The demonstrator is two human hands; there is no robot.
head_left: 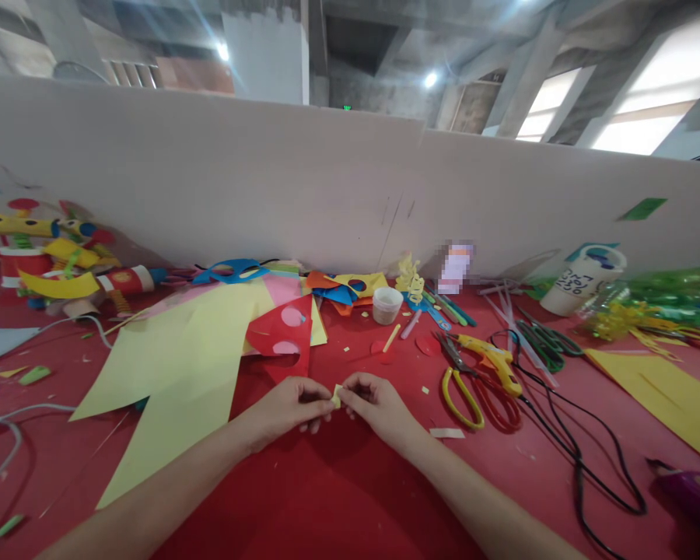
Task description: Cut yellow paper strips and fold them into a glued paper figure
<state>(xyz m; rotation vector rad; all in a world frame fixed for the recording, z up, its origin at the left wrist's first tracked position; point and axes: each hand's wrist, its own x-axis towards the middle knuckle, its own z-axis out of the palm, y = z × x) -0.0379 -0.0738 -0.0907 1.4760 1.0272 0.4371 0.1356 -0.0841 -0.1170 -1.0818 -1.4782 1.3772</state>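
Between the fingertips of both hands is a small piece of pale yellow paper [337,397]. My left hand [295,406] pinches its left side, and my right hand [375,400] pinches its right side. The hands hover just above the red table, near its middle. Just beyond my left hand lies a red paper cutout [268,330] with pink ovals on it. Large pale yellow sheets [192,350] spread to the left of that. A short yellow strip [391,337] lies farther off, past the hands.
Scissors with yellow handles [463,400], a yellow glue gun [495,359] and its black cord lie to the right. A small white tub [386,306] stands ahead. Paper-craft figures [40,257] occupy the far left. A white partition [268,179] rises behind the table.
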